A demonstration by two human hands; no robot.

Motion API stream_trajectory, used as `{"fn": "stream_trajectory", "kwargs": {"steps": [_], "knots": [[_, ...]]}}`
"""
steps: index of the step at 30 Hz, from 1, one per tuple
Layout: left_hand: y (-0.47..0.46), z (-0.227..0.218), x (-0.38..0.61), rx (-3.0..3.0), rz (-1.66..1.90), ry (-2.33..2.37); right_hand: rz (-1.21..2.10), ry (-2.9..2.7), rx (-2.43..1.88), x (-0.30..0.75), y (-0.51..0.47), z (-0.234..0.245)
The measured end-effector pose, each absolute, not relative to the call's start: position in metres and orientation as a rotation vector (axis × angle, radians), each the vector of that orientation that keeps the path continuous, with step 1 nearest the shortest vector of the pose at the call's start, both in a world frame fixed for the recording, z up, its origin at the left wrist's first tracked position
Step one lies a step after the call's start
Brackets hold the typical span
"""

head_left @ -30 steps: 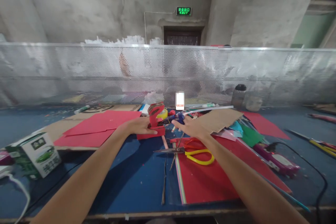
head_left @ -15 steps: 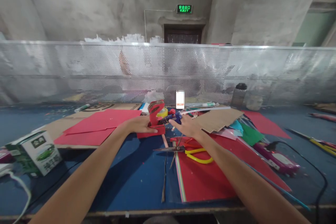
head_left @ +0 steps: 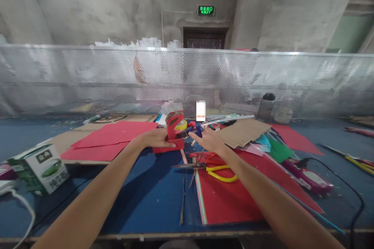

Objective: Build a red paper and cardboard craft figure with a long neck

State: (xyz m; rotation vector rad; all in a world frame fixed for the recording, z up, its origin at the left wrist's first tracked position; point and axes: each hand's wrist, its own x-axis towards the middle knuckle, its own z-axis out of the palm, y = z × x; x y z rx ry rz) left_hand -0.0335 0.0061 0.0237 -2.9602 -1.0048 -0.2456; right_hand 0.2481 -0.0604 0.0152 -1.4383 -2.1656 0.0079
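Note:
My left hand (head_left: 155, 139) is closed on a red cardboard piece (head_left: 175, 119), whose curved upright part stands on a red block-like base; brown corrugated edges show at its top. From the right, my right hand (head_left: 209, 140) wraps round a dark blue glue gun (head_left: 196, 130) with its nozzle end against or very near the upright part; actual contact is too small to make out. A long whitish stick (head_left: 230, 120) stretches rightward from behind the gun. Closer to me lie scissors (head_left: 223, 173) with yellow handles, beside a thin dark stick (head_left: 182, 202).
Red sheets (head_left: 111, 138) rest on cardboard at left, near a green-and-white carton (head_left: 46, 169). At right are a red paper stack (head_left: 230, 206), brown cardboard (head_left: 244, 132), a purple device (head_left: 308, 177) with a black cord, and a dark-capped bottle (head_left: 266, 107). A perforated metal screen (head_left: 117, 74) stands behind.
The far end of the whitish stick behind the glue gun has tipped slightly upward. Both hands keep nearly the same place and the same hold.

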Motion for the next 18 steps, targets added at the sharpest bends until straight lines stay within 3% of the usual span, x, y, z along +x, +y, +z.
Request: {"fn": "stream_trajectory", "kwargs": {"steps": [18], "knots": [[0.012,0.022,-0.034,-3.025,-0.219,-0.943,0.103,-2.115,-1.47,0.268,-0.057,0.019]]}}
